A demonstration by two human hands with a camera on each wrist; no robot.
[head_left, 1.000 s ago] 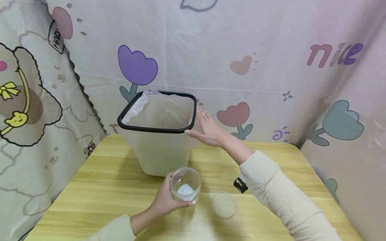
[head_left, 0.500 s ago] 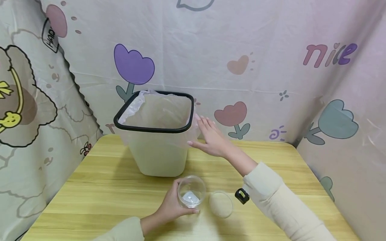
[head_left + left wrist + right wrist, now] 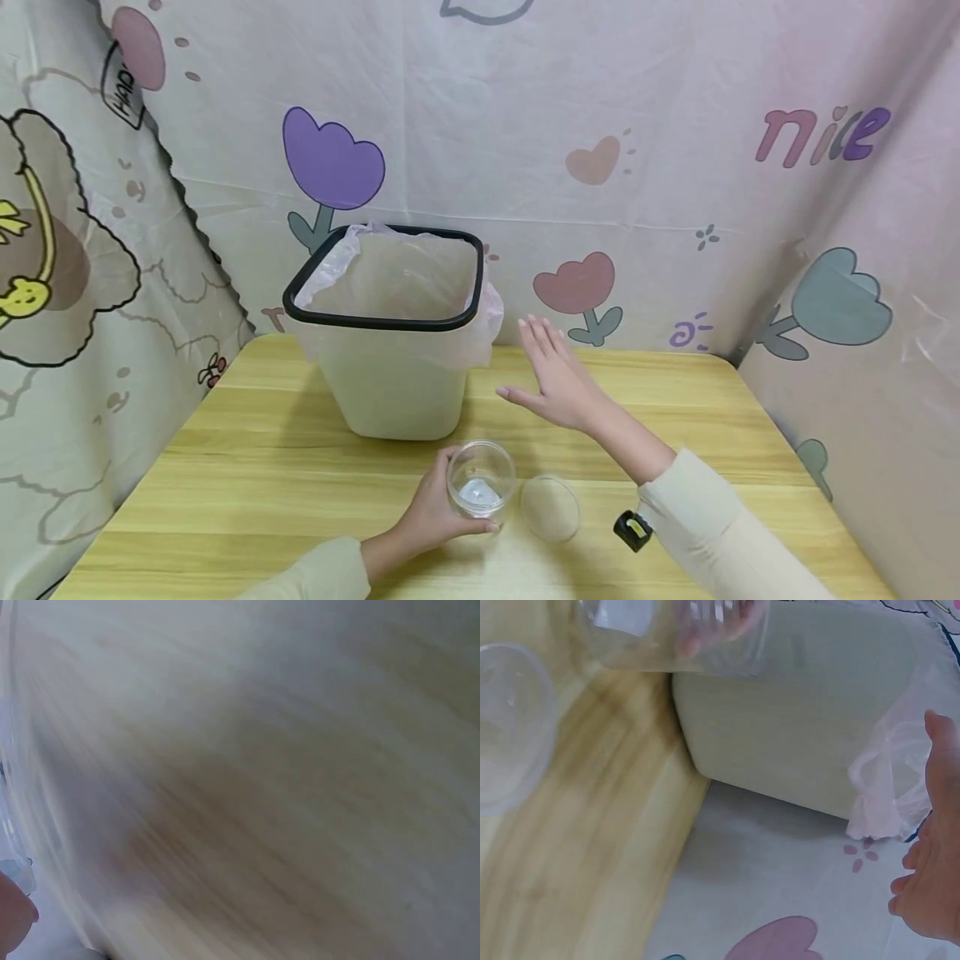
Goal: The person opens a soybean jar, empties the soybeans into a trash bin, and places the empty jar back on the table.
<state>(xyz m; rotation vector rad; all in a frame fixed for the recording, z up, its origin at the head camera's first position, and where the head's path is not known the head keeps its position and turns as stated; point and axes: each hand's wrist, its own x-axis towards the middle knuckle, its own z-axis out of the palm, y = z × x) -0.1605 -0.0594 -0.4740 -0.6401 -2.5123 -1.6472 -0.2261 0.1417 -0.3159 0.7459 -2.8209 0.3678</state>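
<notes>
In the head view my left hand [image 3: 435, 508] grips a clear round plastic jar [image 3: 482, 479] from its left side, fingers behind and thumb in front. Through the open top a whitish patch shows at the jar's bottom; I cannot tell what it is. My right hand [image 3: 562, 379] is held above the table with straight, spread fingers, touching nothing. To its left stands a cream trash can [image 3: 397, 383] with a black rim, lined with a thin pinkish plastic bag [image 3: 491, 312]. Just right of the jar lies a clear round lid [image 3: 551, 508]. The left wrist view is mostly blurred.
A wooden table [image 3: 247, 467] carries everything. Patterned curtain cloth [image 3: 465, 108] hangs behind it and along both sides. A small black device [image 3: 633, 530] sits at the right sleeve.
My right hand has come away from the trash can's right side, moving right and down; the bag edge there now sticks out. The left hand has shifted the jar slightly right and toward me.
</notes>
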